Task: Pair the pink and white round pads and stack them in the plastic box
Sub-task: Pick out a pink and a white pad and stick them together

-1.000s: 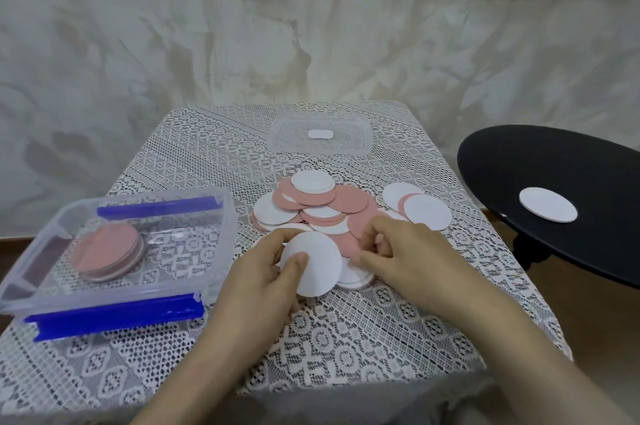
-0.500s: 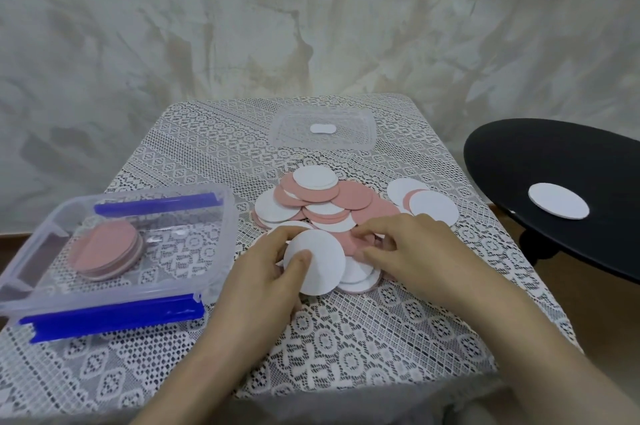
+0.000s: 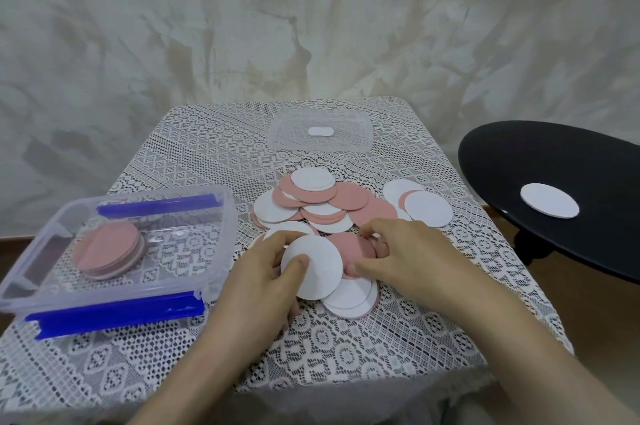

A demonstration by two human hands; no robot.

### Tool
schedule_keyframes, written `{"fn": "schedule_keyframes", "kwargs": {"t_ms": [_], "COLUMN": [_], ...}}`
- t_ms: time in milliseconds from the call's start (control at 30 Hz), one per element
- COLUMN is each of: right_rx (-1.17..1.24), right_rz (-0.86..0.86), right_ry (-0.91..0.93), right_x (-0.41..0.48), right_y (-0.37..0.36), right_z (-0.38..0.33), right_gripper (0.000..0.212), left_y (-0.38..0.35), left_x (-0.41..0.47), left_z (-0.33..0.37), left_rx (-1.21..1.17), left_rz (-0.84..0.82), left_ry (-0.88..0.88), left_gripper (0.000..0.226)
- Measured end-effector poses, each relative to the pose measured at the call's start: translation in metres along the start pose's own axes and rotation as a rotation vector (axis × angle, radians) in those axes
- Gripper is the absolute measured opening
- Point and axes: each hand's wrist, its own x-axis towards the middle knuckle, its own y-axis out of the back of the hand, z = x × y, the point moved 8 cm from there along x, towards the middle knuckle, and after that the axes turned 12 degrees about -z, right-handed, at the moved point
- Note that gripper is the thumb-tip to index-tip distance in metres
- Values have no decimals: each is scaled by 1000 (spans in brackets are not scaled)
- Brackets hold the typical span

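My left hand (image 3: 263,275) holds a white round pad (image 3: 318,265), thumb on its face and fingers behind it. My right hand (image 3: 405,258) pinches a pink pad (image 3: 349,246) at the near edge of the loose pile of pink and white pads (image 3: 322,203) in the middle of the table. The clear plastic box (image 3: 221,216) with blue clips stands at the left. In it lies a short stack of pads (image 3: 109,249) with a pink one on top.
The box's clear lid (image 3: 360,126) lies at the far end of the lace-covered table (image 3: 346,348). A black round side table (image 3: 588,161) at the right carries one white pad (image 3: 549,200). A wall stands close behind.
My right hand has drawn a pink pad out of the pile toward the white pad in my left hand. The view has shifted slightly.
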Motion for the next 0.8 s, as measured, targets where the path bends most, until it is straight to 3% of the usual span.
{"fn": "schedule_keyframes", "kwargs": {"t_ms": [133, 267, 400, 533, 800], "right_rx": [63, 123, 253, 700, 720], "right_rz": [-17, 111, 185, 37, -61], "right_ry": [-4, 23, 84, 184, 327], "right_x": [2, 3, 5, 6, -11], "right_y": [-1, 7, 12, 5, -7], "right_z": [1, 4, 8, 5, -16], "right_gripper": [47, 29, 26, 15, 11], "left_y": [-1, -1, -1, 0, 7], "left_x": [0, 0, 0, -3, -28], "left_z": [-1, 0, 2, 5, -1], "left_rx": [-3, -17, -22, 6, 10], "left_rz": [-13, -17, -20, -18, -28], "left_ry": [20, 10, -3, -35, -82], "left_gripper": [25, 25, 25, 25, 23]}}
